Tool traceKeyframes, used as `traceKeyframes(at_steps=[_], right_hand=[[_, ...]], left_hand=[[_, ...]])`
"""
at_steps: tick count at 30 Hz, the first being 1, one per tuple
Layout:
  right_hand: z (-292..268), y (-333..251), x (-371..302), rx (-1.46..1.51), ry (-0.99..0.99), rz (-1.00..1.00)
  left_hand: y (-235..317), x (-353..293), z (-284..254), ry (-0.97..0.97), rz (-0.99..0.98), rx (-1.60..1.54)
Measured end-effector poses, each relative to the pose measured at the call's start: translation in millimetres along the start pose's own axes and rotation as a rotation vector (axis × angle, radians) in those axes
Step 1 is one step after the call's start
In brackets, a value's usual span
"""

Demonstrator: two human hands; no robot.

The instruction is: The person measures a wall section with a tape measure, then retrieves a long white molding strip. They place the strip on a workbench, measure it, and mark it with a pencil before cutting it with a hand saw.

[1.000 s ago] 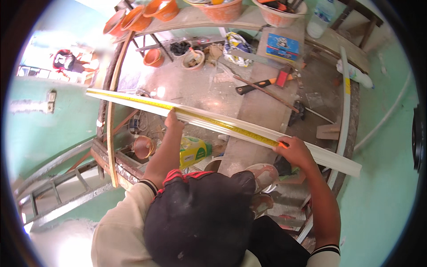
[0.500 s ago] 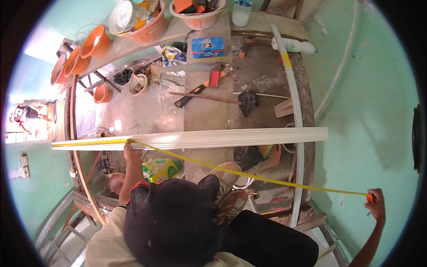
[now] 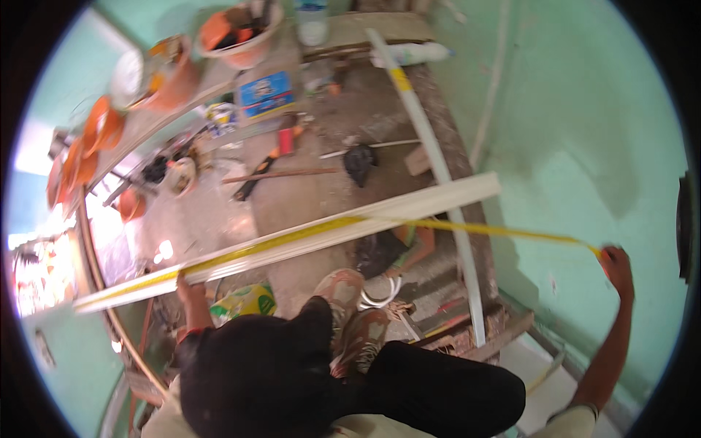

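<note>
A long white grooved moulding (image 3: 438, 199) spans the view, its right end farther from me. My left hand (image 3: 192, 296) is closed on its near edge, toward the left end, with fingers at the yellow tape blade (image 3: 285, 235). The blade lies along the moulding from the left end to about two thirds across, then runs free through the air to the right. There my right hand (image 3: 618, 271) grips the tape measure (image 3: 604, 260), whose orange case is mostly hidden by the fingers, near the green wall.
A pale metal bar (image 3: 431, 139) crosses under the moulding. On the platform lie a hammer (image 3: 285, 139), a blue box (image 3: 266, 95), a black bag (image 3: 359, 162) and a yellow-green bag (image 3: 244, 301). Orange buckets (image 3: 173, 87) line the back left. The green wall (image 3: 569, 146) rises at right.
The view has turned, so the moulding now slants up to the right. More tape blade lies along the moulding, and my right hand has risen toward its level. The picture is blurred.
</note>
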State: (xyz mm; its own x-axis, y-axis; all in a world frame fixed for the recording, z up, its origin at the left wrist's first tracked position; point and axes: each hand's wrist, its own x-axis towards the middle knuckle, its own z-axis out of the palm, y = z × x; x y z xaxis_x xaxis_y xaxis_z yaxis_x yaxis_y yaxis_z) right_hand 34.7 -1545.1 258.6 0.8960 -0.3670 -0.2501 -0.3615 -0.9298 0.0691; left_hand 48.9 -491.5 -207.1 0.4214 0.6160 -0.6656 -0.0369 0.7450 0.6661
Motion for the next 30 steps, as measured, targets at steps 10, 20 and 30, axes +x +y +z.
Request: traceKeyframes(at_steps=[10,20,30], right_hand=[[102.3,-115.8,91.7,-0.200,-0.109,0.322],[159.6,-148.8,130.5,-0.202,-0.090,0.417],[165.0,-143.6,133.6,-0.197,-0.076,0.405]], left_hand=[[12.5,16.1,1.9,0.012,-0.078,0.090],[24.2,6.1,11.3,0.032,-0.038,0.149],[26.9,5.4,13.2,0.032,-0.025,0.182]])
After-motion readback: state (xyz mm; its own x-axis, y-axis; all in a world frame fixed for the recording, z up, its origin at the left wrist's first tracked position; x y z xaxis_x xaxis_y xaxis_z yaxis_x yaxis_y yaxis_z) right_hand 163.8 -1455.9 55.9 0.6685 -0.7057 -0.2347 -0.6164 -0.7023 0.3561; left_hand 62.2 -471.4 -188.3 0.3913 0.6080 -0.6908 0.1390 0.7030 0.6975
